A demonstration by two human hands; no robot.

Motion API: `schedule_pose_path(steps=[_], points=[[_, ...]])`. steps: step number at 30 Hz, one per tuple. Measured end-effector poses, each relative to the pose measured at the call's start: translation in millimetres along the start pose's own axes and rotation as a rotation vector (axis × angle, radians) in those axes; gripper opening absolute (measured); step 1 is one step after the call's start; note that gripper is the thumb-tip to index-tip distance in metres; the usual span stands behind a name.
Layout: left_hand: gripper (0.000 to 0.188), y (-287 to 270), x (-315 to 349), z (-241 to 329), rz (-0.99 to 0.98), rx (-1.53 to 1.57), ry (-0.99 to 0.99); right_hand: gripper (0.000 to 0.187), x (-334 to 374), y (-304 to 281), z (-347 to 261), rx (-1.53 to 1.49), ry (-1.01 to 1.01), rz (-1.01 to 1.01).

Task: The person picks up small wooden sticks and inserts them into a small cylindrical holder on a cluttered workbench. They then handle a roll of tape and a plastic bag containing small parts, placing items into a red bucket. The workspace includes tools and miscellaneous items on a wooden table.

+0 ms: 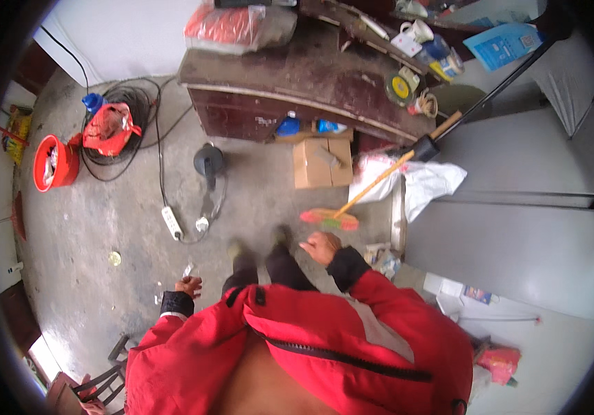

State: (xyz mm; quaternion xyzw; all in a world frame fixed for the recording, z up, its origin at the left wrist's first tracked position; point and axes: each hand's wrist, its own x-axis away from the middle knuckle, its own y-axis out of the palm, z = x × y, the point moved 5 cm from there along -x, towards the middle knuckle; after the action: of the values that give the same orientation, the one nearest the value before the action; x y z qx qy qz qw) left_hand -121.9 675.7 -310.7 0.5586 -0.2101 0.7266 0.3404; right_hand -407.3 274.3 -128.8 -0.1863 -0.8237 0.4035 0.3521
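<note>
My left hand [188, 286] hangs low at the left, its fingers loosely bent and apart, with nothing visible in it. Just beyond it, a small whitish scrap [188, 268] shows against the floor. My right hand [321, 247] is out in front of my body with its fingers curled in, and I see nothing in it. The nearest thing to it is a broom [329, 219] with pink and green on its head; a gap separates the two. The yellowish broom handle [378, 181] slants up to the right.
Ahead stands a dark wooden cabinet [269, 72], with a cardboard box [322, 164] at its foot. A dark rounded appliance [208, 160] and a white power strip [171, 223] lie on the floor with cords. A red bucket [67, 163] and coiled cable [146, 104] are farther left; grey panels [511, 242] stand right.
</note>
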Motion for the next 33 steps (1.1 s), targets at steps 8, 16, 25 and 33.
schedule_pose_path(steps=[8,16,25,33], points=[[0.031,145,-24,72,-0.301,-0.166,0.22,0.034,-29,-4,25,-0.326,-0.163,0.147],[0.045,311,114,138,-0.639,-0.324,0.643,0.03,-17,-39,-68,-0.6,-0.461,-0.242],[0.023,174,176,107,-0.028,-0.282,0.598,0.019,-4,-25,18,-0.17,-0.412,-0.202],[0.055,12,101,-59,0.403,-0.202,0.492,0.024,-38,-5,-97,-0.034,-0.52,-0.24]])
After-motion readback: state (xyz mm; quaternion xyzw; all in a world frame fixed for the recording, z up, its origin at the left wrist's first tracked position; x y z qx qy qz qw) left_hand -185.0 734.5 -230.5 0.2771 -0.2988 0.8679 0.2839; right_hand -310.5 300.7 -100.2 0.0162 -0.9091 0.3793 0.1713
